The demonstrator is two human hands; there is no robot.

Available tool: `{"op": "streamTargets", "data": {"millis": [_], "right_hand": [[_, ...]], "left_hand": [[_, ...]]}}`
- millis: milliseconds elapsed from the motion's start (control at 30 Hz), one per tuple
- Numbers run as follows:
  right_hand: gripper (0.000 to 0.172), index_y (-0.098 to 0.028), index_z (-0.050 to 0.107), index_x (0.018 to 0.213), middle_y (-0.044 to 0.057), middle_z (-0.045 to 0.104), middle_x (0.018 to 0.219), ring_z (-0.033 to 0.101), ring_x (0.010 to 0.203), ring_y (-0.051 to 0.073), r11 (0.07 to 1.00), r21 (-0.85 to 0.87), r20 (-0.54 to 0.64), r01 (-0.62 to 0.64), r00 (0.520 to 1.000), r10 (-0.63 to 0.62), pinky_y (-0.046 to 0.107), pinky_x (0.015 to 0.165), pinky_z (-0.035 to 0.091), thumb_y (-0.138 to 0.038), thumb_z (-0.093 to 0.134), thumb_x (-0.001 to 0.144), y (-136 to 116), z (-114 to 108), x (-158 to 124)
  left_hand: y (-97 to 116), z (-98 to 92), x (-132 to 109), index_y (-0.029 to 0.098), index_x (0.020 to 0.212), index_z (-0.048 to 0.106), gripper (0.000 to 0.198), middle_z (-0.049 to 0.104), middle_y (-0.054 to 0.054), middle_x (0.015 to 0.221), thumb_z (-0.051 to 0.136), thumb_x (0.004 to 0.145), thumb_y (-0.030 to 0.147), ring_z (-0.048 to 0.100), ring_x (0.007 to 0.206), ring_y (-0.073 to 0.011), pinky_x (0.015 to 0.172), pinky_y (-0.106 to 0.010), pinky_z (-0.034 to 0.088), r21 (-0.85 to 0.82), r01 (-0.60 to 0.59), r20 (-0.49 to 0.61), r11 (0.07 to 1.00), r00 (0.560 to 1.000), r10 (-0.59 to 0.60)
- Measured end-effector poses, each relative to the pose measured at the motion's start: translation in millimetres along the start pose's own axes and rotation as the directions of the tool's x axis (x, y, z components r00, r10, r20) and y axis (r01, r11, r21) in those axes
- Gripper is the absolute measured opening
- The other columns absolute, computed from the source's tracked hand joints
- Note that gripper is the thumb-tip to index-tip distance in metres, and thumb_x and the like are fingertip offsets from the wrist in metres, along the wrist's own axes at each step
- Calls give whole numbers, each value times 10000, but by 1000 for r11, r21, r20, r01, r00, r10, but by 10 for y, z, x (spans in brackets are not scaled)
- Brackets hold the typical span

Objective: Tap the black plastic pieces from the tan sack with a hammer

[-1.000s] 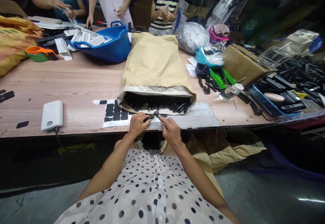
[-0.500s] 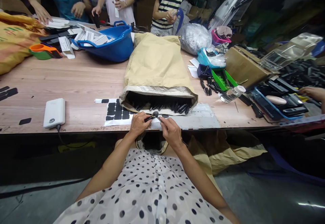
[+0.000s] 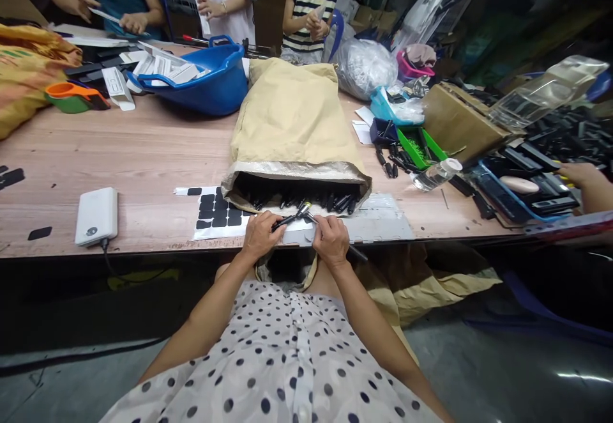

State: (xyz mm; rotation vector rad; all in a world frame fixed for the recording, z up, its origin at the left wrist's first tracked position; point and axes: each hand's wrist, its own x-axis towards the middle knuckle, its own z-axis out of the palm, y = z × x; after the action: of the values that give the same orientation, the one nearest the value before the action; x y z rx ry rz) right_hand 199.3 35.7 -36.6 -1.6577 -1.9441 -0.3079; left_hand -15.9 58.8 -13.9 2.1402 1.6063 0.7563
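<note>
In my left hand (image 3: 261, 234), closed near the table edge, is a slim black part (image 3: 283, 222) pointing right. My right hand (image 3: 331, 239) grips what looks like a small hammer, its dark handle (image 3: 358, 253) sticking out behind toward me. The hammer's shiny head (image 3: 303, 209), with a yellowish spot, meets the tip of the black part; whether they touch is unclear. Just beyond both hands a tan woven sack (image 3: 292, 116) lies with its mouth toward me, many black pieces (image 3: 341, 203) inside. A sheet of black stickers (image 3: 215, 212) lies left of my hands.
A white power bank (image 3: 97, 215) with a cable lies left. Beyond are a blue basin (image 3: 201, 94) of white boxes and an orange-and-green tape roll (image 3: 76, 97). At right are a green tray (image 3: 421, 148), a bottle (image 3: 437, 175) and a co-worker's hand (image 3: 582, 174). Several people stand across the table.
My right hand has shifted right and turned, so the handle now shows behind it. The hammer head has tilted and moved slightly right and up. My left hand stays nearly in place.
</note>
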Motion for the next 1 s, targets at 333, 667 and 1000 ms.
{"op": "streamTargets", "data": {"millis": [333,667,1000], "right_hand": [[330,-194,694,1131,103,566,880,468,832,263,999,-39,67,-9,998,11,353,716,355,-124,496,877,-43,38,-10],[327,-190,695,1119,105,579,884,458,824,263,999,-48,52,-8,999,11,356,716,353,-117,500,867,-70,50,2],[323,-189,694,1120,100,571,865,458,815,261,999,-54,46,-1,999,4,353,703,351,-122,511,863,-74,67,18]], "left_hand": [[139,154,-776,231,1042,723,229,769,-54,939,544,930,319,725,812,-194,725,-280,549,-214,-132,191,968,966,174],[246,297,-756,244,901,739,108,743,-16,736,658,830,250,694,664,-187,591,-255,478,-83,49,428,995,904,-9],[-171,-202,342,204,803,703,164,693,-91,833,636,798,353,648,733,-240,673,-350,517,12,380,-416,925,843,-341]]}}
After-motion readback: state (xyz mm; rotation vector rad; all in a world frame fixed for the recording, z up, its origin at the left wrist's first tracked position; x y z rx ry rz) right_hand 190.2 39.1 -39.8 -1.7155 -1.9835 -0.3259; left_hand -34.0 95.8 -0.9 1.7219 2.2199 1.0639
